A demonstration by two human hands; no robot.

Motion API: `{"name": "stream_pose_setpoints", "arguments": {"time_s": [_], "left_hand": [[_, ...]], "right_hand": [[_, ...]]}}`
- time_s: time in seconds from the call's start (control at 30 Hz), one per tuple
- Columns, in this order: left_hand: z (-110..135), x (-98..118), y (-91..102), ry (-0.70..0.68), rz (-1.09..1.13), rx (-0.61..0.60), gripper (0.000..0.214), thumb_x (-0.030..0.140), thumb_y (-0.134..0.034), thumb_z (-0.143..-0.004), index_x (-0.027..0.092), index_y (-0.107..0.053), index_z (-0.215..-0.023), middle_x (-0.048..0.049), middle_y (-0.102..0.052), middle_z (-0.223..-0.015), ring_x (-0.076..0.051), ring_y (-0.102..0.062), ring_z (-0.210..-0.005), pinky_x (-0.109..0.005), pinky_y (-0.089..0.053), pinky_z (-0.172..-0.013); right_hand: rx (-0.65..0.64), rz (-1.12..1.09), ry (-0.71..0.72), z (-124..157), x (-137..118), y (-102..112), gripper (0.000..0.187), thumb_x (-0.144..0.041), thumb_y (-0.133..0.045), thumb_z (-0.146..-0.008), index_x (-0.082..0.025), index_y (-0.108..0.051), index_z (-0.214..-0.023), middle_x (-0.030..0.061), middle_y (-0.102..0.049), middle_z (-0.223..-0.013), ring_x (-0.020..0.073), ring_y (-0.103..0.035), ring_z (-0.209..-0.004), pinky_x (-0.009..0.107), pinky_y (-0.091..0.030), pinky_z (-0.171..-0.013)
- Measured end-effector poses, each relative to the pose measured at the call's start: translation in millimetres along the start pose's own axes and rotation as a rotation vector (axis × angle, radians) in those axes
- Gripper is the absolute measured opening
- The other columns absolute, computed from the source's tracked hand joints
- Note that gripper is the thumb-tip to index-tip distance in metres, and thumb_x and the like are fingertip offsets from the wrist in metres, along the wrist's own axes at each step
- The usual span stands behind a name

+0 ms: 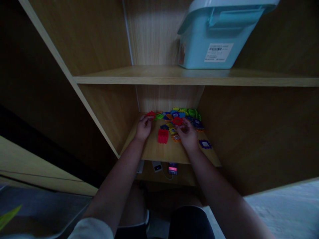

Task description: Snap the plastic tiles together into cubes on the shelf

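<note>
My left hand (144, 126) is at the left of the lower shelf, its fingers closed on a red notched plastic piece (151, 114). On the right, my right hand (186, 132) pinches another red plastic piece (177, 121) with an opening in its middle. Between the hands stands a red block (162, 136) with notched edges. Loose notched pieces in yellow, orange, blue and green lie behind and around it, among them a green piece (159, 117) and an orange piece (175, 137). A dark blue piece (205, 144) rests apart, right of my right hand.
A lidded light-blue storage bin (211, 36) stands on the upper shelf (149, 79), whose front edge overhangs the work area. Side walls bound the compartment. Beneath the lower shelf (154, 151) sit a phone (172, 168) with a lit screen, a cable and a small white device (157, 166).
</note>
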State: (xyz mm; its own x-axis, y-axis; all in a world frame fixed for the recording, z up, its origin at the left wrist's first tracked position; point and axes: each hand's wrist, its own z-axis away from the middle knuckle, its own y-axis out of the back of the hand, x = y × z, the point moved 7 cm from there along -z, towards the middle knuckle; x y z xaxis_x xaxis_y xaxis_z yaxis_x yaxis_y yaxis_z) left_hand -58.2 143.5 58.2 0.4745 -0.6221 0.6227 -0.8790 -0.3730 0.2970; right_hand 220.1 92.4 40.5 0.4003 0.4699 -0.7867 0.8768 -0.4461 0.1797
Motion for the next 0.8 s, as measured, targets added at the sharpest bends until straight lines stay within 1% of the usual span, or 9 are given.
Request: {"name": "stream_pose_setpoints", "arguments": {"time_s": [0.1,0.2,0.33,0.43,0.5,0.6,0.67,0.73,0.8], "left_hand": [[0,0,-0.1,0.0,-0.003,0.0,0.028,0.019,-0.052,-0.102,0.022,-0.079,-0.11,-0.0078,-0.072,-0.112,-0.02,-0.069,-0.108,-0.037,-0.056,-0.1],[0,-1,0.5,0.006,-0.013,0.006,0.027,0.02,-0.053,-0.102,0.022,-0.079,-0.108,-0.0077,-0.072,-0.111,-0.02,-0.07,-0.106,-0.036,-0.057,-0.098],[0,-3,-0.7,0.021,-0.021,-0.002,0.026,0.021,-0.054,-0.102,0.021,-0.079,-0.109,-0.0076,-0.072,-0.11,-0.02,-0.07,-0.104,-0.036,-0.057,-0.098],[1,-5,-2.6,0.025,-0.015,-0.01,0.025,0.023,-0.054,-0.103,0.021,-0.079,-0.108,-0.0076,-0.072,-0.108,-0.019,-0.07,-0.101,-0.035,-0.057,-0.095],[1,-6,-3.6,0.025,-0.016,-0.011,0.025,0.023,-0.054,-0.103,0.022,-0.079,-0.106,-0.0074,-0.072,-0.106,-0.019,-0.07,-0.1,-0.034,-0.057,-0.093],[2,-7,-4.6,0.026,-0.025,-0.016,0.025,0.022,-0.054,-0.103,0.022,-0.079,-0.106,-0.007,-0.072,-0.106,-0.019,-0.07,-0.102,-0.035,-0.057,-0.096],[2,-8,-5.2,0.03,-0.03,-0.022,0.026,0.022,-0.053,-0.103,0.022,-0.079,-0.106,-0.007,-0.072,-0.108,-0.019,-0.07,-0.104,-0.036,-0.057,-0.098],[2,-9,-5.5,0.036,-0.028,-0.024,0.026,0.021,-0.053,-0.103,0.022,-0.079,-0.106,-0.0074,-0.072,-0.11,-0.02,-0.07,-0.105,-0.037,-0.056,-0.1],[2,-9,-5.9,0.043,-0.024,-0.025,0.026,0.021,-0.053,-0.103,0.022,-0.079,-0.106,-0.0079,-0.072,-0.11,-0.021,-0.07,-0.105,-0.038,-0.056,-0.101]], "right_hand": [[0.009,0.039,-0.007,-1,3,2,0.069,-0.053,-0.075,-0.089,-0.017,-0.062,-0.147,0.0079,-0.079,-0.092,0.0272,-0.075,-0.093,0.044,-0.059,-0.095],[0.009,0.049,-0.048,-2,10,3,0.068,-0.052,-0.076,-0.088,-0.017,-0.063,-0.145,0.0107,-0.08,-0.098,0.0299,-0.076,-0.097,0.046,-0.059,-0.095],[0.016,-0.025,-0.092,-3,22,0,0.063,-0.052,-0.08,-0.084,-0.02,-0.065,-0.136,0.0135,-0.077,-0.116,0.0255,-0.075,-0.091,0.044,-0.061,-0.089],[0.003,-0.146,-0.078,-3,23,-5,0.06,-0.053,-0.084,-0.081,-0.023,-0.063,-0.127,0.0105,-0.075,-0.115,0.0214,-0.073,-0.088,0.042,-0.062,-0.087],[-0.014,-0.202,-0.069,-3,21,-8,0.058,-0.053,-0.086,-0.079,-0.024,-0.063,-0.124,0.0082,-0.075,-0.112,0.0207,-0.072,-0.09,0.042,-0.062,-0.09],[-0.099,-0.253,-0.057,0,14,-15,0.057,-0.053,-0.09,-0.077,-0.026,-0.066,-0.121,0.0067,-0.074,-0.112,0.0225,-0.07,-0.102,0.044,-0.059,-0.098],[-0.216,-0.289,-0.062,5,9,-22,0.057,-0.054,-0.092,-0.074,-0.028,-0.069,-0.119,0.006,-0.074,-0.115,0.024,-0.068,-0.109,0.044,-0.057,-0.101],[-0.335,-0.319,-0.087,10,6,-30,0.058,-0.054,-0.093,-0.072,-0.028,-0.071,-0.119,0.0052,-0.074,-0.118,0.0248,-0.068,-0.111,0.044,-0.057,-0.101],[-0.414,-0.328,-0.116,14,4,-36,0.058,-0.055,-0.092,-0.073,-0.029,-0.072,-0.121,0.0046,-0.075,-0.119,0.0252,-0.068,-0.11,0.044,-0.057,-0.101]]}}
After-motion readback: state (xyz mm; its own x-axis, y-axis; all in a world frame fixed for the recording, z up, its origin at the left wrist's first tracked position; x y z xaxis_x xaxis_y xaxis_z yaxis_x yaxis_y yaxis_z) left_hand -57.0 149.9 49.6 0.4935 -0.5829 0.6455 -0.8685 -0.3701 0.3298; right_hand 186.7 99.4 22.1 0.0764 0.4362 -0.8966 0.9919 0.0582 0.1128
